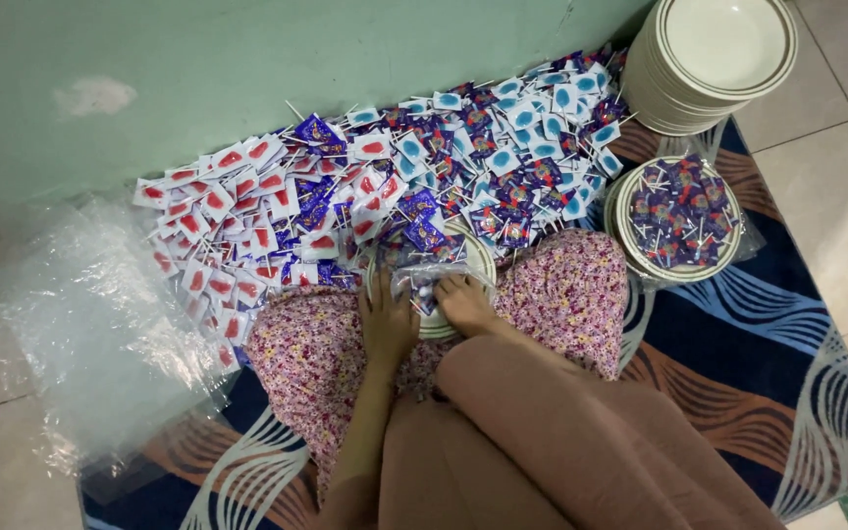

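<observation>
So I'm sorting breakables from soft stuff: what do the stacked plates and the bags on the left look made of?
Stacked plates: likely glazed ceramic or melamine, glossy cream with dark rim bands. Bags: thin clear plastic film, crinkled and shiny, floor showing through.

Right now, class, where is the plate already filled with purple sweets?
In the head view, the filled plate sits on the right, on the mat, just below the stack of empty plates.
</observation>
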